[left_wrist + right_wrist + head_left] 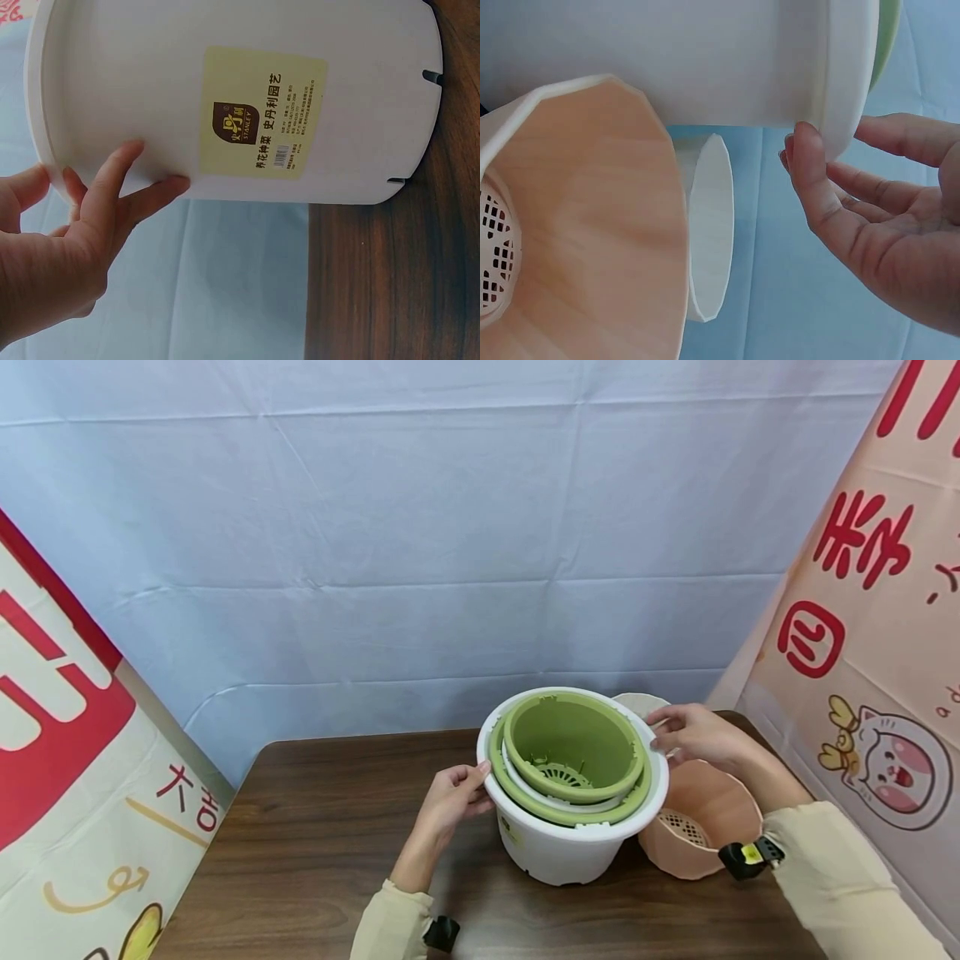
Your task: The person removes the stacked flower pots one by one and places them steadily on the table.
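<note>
One brown table (315, 843) is under my big white pot (558, 853), which is over toward the right end, with green pots (577, 735) sitting inside it and a peach pot (723, 810) just beside it. I think the big pot is hard, smooth and a bit slippery, not very heavy even with the others in it, so the lip (656, 789) is a good place to hold, from both sides so it won't tip. My left hand (450, 793) pinches the lip on one side and my right hand (701, 739) pinches it on the other.
</note>
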The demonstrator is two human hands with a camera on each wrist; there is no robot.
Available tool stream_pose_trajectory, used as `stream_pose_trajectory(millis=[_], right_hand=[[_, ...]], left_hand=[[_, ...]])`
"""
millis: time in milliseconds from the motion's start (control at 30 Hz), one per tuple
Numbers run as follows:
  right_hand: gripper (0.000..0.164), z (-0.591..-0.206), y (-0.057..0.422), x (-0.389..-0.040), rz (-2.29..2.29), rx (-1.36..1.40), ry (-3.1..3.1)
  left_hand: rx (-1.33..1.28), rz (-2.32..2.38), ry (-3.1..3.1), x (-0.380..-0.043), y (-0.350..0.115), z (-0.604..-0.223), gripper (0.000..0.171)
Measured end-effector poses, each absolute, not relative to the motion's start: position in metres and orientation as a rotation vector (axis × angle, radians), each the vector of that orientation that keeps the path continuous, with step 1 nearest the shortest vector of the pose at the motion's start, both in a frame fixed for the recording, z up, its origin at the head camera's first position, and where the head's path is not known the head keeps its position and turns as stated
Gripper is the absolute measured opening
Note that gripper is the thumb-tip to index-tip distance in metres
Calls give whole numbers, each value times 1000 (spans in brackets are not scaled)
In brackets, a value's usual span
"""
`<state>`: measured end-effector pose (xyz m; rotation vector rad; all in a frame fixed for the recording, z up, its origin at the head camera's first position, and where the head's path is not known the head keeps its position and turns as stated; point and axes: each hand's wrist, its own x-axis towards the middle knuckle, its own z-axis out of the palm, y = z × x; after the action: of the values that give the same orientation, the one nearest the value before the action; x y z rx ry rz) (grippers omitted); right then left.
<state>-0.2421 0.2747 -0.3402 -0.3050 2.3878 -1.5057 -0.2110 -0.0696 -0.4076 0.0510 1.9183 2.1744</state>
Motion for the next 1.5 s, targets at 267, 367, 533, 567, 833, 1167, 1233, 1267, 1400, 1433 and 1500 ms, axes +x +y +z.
stream_pose_trajectory(millis=[267,367,533,567,833,1167,1233,1267,1400,1433,1500], right_hand=[[52,-339,272,-245,-1504,-282,2364],[52,-340,272,-246,-1514,-276,2345],[54,-341,272,-247,-1556,-253,2293],[54,-341,273,-247,-1567,-245,2279],[56,-344,276,-248,-1625,-187,2207],[54,-343,277,-248,-1665,-194,2157],[54,-343,277,-248,-1666,-198,2156],[54,-343,277,-248,-1666,-198,2155],[53,-344,277,-248,-1667,-201,2146],[53,-344,277,-248,-1666,-201,2145],[53,-345,278,-248,-1664,-201,2145]], left_hand=[[46,2178,1921,-211,-69,-408,36],[44,2174,1926,-211,-69,-408,36],[48,2172,1931,-211,-69,-408,37],[49,2172,1933,-211,-69,-408,37],[48,2167,1936,-210,-69,-407,36],[67,2186,1923,-210,-70,-407,32],[62,2182,1928,-210,-70,-407,32],[56,2176,1939,-210,-70,-406,32],[38,2124,2030,-210,-69,-403,35],[40,2111,2055,-210,-69,-402,36],[45,2094,2091,-210,-70,-400,38]])
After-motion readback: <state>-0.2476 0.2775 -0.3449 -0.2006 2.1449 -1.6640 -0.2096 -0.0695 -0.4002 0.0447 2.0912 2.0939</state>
